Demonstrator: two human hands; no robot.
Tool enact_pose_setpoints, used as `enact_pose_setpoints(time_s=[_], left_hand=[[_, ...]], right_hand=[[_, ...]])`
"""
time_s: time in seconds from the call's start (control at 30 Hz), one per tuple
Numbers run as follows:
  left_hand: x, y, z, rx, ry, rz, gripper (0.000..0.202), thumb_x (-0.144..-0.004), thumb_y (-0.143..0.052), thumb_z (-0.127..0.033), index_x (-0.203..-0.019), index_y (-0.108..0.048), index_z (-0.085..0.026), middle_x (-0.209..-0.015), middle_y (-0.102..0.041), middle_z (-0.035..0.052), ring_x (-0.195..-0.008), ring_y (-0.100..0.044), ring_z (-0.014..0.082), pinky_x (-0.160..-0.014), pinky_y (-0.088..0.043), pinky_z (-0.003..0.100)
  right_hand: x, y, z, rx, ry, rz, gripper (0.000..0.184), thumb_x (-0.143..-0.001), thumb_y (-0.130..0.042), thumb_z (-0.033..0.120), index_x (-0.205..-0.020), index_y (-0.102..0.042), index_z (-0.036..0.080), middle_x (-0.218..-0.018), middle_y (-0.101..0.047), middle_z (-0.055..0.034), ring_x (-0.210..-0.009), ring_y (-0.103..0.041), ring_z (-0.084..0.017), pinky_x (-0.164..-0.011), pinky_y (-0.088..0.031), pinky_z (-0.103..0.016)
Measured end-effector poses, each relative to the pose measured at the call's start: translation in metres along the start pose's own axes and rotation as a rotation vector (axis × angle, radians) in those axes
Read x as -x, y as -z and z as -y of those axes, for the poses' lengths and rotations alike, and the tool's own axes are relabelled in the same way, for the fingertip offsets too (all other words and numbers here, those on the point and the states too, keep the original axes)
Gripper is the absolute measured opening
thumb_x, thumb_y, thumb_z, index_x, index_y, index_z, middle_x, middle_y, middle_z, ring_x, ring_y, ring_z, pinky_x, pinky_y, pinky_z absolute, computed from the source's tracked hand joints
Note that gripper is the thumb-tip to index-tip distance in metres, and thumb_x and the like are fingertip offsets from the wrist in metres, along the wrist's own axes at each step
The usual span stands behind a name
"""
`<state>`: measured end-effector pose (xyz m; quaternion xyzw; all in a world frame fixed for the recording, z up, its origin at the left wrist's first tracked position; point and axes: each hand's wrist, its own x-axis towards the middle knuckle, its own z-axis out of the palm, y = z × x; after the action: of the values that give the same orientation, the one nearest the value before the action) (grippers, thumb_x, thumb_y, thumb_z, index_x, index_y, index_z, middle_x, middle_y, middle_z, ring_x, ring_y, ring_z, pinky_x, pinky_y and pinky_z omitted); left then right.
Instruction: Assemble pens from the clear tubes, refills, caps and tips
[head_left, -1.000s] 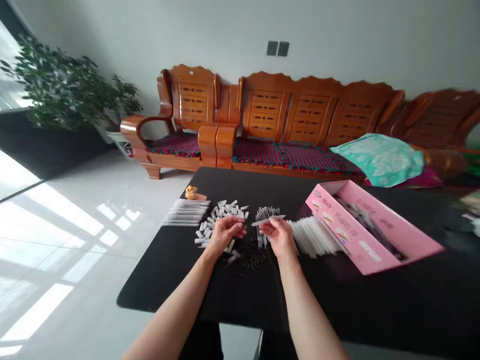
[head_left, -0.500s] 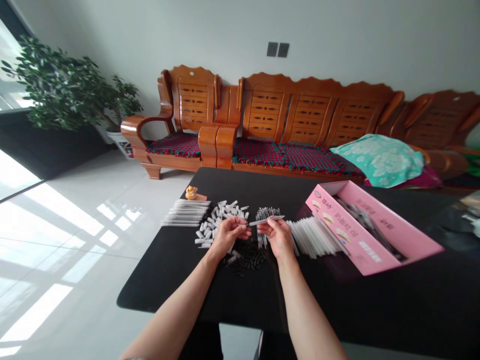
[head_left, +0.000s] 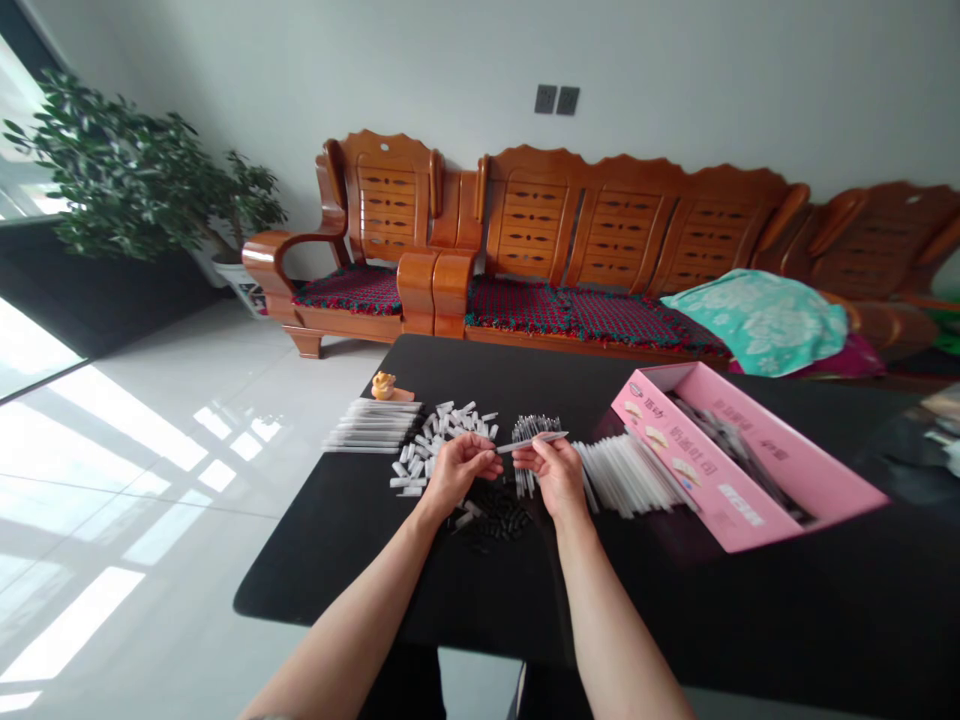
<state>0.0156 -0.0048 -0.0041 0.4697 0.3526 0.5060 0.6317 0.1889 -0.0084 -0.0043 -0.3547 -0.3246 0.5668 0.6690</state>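
Observation:
My right hand (head_left: 553,472) pinches a thin grey pen tube (head_left: 534,440), held level above the black table (head_left: 675,590). Fingers of my left hand (head_left: 459,467) are closed on a small piece at the tube's left tip; I cannot make out what it is. Under my left hand lies a heap of white caps (head_left: 442,435). A pile of small black parts (head_left: 496,515) sits between my wrists. Behind the tube lies a bundle of thin refills (head_left: 534,430). White tubes (head_left: 626,472) are stacked to the right of my right hand.
An open pink box (head_left: 739,465) with dark contents lies at the right. A row of assembled white pens (head_left: 371,427) and a small orange figure (head_left: 384,385) sit at the table's far left. Wooden sofas (head_left: 570,240) stand behind, a potted plant (head_left: 127,180) at left.
My left hand rose from the cap heap and moved right to meet the tip of the tube in my right hand. The right hand barely shifted.

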Motion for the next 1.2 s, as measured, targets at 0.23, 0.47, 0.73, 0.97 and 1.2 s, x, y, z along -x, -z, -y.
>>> enact_pose_setpoints(time_s=[0.23,0.47,0.73,0.97,1.2], left_hand=[[-0.0009,-0.0009,0.0023,-0.032,-0.03,-0.014,0.039,-0.072,-0.077,-0.041,-0.089,-0.058,-0.011,-0.073,-0.071,0.0077,-0.067,-0.071,0.0191,-0.062,-0.058,0.029],[-0.0015,0.0,0.0014,-0.12,-0.064,-0.017,0.044,-0.076,-0.071,-0.046,-0.101,-0.06,-0.012,-0.077,-0.071,0.0075,-0.066,-0.069,0.0173,-0.057,-0.056,0.025],[-0.002,0.006,0.0034,-0.483,-0.134,-0.081,0.042,-0.085,-0.056,-0.052,-0.07,-0.064,-0.013,-0.057,-0.062,0.0006,-0.04,-0.049,0.0063,-0.04,-0.034,0.016],[-0.0027,0.0042,-0.0002,-0.368,-0.128,-0.084,0.035,-0.073,-0.072,-0.043,-0.09,-0.062,-0.014,-0.059,-0.06,-0.0027,-0.045,-0.053,0.0089,-0.042,-0.037,0.017],[0.001,0.0052,-0.0026,-0.618,-0.174,-0.115,0.043,-0.089,-0.05,-0.05,-0.072,-0.067,-0.014,-0.058,-0.061,0.0006,-0.043,-0.048,0.0076,-0.043,-0.032,0.018]], right_hand=[[0.0002,0.0005,-0.0012,0.04,-0.028,-0.015,0.026,-0.071,-0.077,0.029,-0.084,-0.058,0.017,-0.067,-0.074,-0.0062,-0.059,-0.073,-0.022,-0.051,-0.06,-0.028],[0.0006,-0.0005,0.0006,0.031,-0.042,-0.034,0.027,-0.069,-0.078,0.032,-0.081,-0.06,0.016,-0.066,-0.074,-0.0058,-0.055,-0.072,-0.021,-0.048,-0.059,-0.027],[0.001,-0.0004,-0.0008,0.034,-0.038,-0.016,0.027,-0.07,-0.078,0.032,-0.082,-0.06,0.016,-0.067,-0.074,-0.0065,-0.057,-0.072,-0.022,-0.049,-0.06,-0.028],[-0.0001,0.0008,-0.0016,0.039,-0.031,-0.012,0.026,-0.071,-0.077,0.032,-0.082,-0.06,0.016,-0.068,-0.074,-0.007,-0.057,-0.072,-0.022,-0.049,-0.059,-0.028],[-0.0001,0.0005,-0.0012,0.036,-0.039,-0.013,0.026,-0.071,-0.078,0.032,-0.081,-0.06,0.016,-0.068,-0.074,-0.0066,-0.057,-0.072,-0.022,-0.049,-0.059,-0.028]])
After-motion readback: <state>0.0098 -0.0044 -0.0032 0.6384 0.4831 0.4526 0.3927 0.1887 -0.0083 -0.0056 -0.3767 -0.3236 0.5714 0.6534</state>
